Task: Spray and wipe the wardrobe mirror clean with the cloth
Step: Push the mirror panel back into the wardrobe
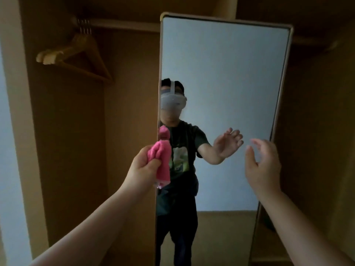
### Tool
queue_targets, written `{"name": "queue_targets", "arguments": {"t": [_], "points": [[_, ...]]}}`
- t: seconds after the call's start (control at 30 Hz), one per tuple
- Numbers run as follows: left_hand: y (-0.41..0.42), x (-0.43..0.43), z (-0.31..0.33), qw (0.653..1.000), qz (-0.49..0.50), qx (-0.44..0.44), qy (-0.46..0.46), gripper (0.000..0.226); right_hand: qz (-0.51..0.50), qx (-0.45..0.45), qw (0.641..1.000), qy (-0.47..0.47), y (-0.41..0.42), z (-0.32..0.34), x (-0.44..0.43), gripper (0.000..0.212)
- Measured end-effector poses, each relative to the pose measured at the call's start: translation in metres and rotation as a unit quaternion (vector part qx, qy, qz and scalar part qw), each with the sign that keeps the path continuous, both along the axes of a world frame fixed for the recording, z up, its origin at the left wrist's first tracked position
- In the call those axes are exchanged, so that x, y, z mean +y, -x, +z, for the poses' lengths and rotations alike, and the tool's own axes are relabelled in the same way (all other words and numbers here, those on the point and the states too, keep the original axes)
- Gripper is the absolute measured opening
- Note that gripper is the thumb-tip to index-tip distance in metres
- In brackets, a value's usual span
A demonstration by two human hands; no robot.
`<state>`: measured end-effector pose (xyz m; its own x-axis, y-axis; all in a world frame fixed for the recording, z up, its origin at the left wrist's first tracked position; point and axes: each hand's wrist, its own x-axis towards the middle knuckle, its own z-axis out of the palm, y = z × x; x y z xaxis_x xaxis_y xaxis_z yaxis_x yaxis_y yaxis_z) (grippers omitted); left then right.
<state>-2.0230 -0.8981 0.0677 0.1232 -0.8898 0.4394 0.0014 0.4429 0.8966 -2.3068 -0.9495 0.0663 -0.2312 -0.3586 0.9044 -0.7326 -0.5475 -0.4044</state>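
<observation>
two hands raised before wardrobe mirror (221,73). left hand (143,167) fisted round bunched pink cloth (161,156) at mirror's left edge; right hand (264,166) spread, empty, near right frame. no spray bottle visible. best wiped with cloth flattened, overlapping strokes top down.

We find the wardrobe interior (73,131) dim and brown, its hangers (75,54) soft and murky. The mirror (226,73) beside it reflects pale, even light without glare. Straight edges bow toward the frame borders; overall sharpness is low.
</observation>
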Motion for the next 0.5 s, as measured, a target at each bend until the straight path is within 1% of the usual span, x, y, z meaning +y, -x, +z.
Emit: {"name": "queue_targets", "arguments": {"t": [0.07,0.13,0.27,0.37,0.43,0.5], "points": [[0.01,-0.003,0.004,1.0,0.002,-0.004,0.012,0.032,-0.055,-0.008,0.998,-0.006,0.023,0.01,-0.005,0.032],[0.018,-0.005,0.007,1.0,-0.003,-0.013,0.019,0.034,-0.073,-0.023,0.996,-0.035,0.038,0.016,-0.01,0.044],[0.03,-0.008,0.008,0.999,-0.007,-0.033,0.026,0.034,-0.03,-0.084,0.988,-0.128,0.051,0.019,-0.022,0.064],[0.036,-0.011,0.006,0.999,-0.019,-0.038,0.032,0.037,0.033,-0.116,0.974,-0.193,0.055,0.015,-0.031,0.066],[0.039,-0.011,0.005,0.998,-0.026,-0.04,0.033,0.038,0.063,-0.121,0.969,-0.207,0.058,0.013,-0.034,0.06],[0.041,-0.012,0.003,0.998,-0.018,-0.047,0.036,0.038,0.064,-0.125,0.968,-0.21,0.063,0.011,-0.036,0.059]]}}
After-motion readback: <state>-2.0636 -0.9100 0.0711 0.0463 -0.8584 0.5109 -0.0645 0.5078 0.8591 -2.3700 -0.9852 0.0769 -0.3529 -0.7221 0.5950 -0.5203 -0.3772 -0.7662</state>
